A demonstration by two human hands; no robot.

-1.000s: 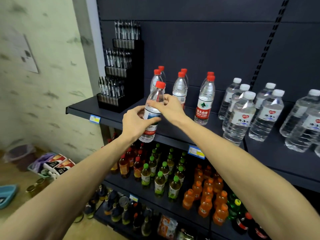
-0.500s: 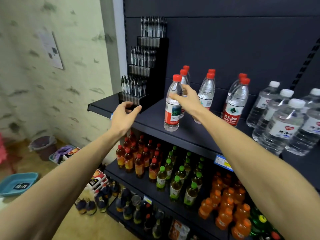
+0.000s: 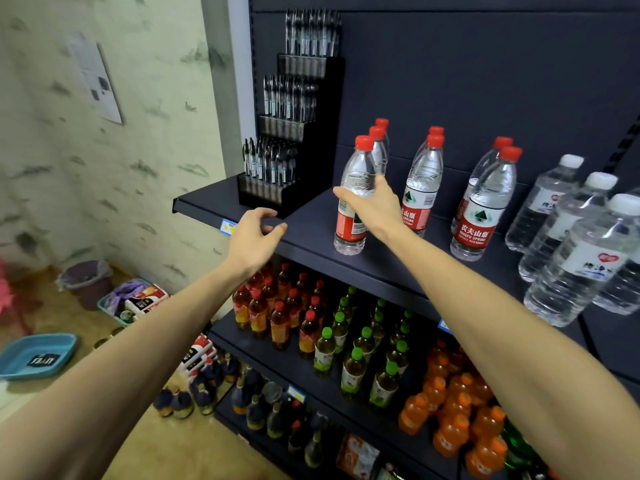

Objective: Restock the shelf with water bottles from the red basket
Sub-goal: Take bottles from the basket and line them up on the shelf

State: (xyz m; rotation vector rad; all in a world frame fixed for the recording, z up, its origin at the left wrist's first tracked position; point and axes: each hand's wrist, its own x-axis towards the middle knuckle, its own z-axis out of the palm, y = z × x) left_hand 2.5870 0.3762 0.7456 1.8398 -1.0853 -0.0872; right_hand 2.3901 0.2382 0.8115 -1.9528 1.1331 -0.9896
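Note:
A clear water bottle [image 3: 356, 174] with a red cap and red label stands on the dark upper shelf [image 3: 311, 237], at the front of the leftmost row. My right hand [image 3: 374, 206] grips its middle, thumb on the left side and fingers round the back. My left hand [image 3: 252, 237] hovers before the shelf's front edge, left of the bottle, with loosely curled fingers and nothing in it. More red-capped bottles [image 3: 424, 181] stand in rows to the right. The red basket is out of view.
White-capped water bottles [image 3: 575, 265] fill the shelf's right part. A black tiered pen display [image 3: 294, 133] stands at its left end. Tea and orange drinks [image 3: 346, 341] crowd the lower shelves. A blue tray [image 3: 34, 355] and a bin [image 3: 85, 282] sit on the floor.
My left hand has let go of the bottle and drawn back to the left. The bottle has gone from being held in both hands to standing on the shelf under my right hand.

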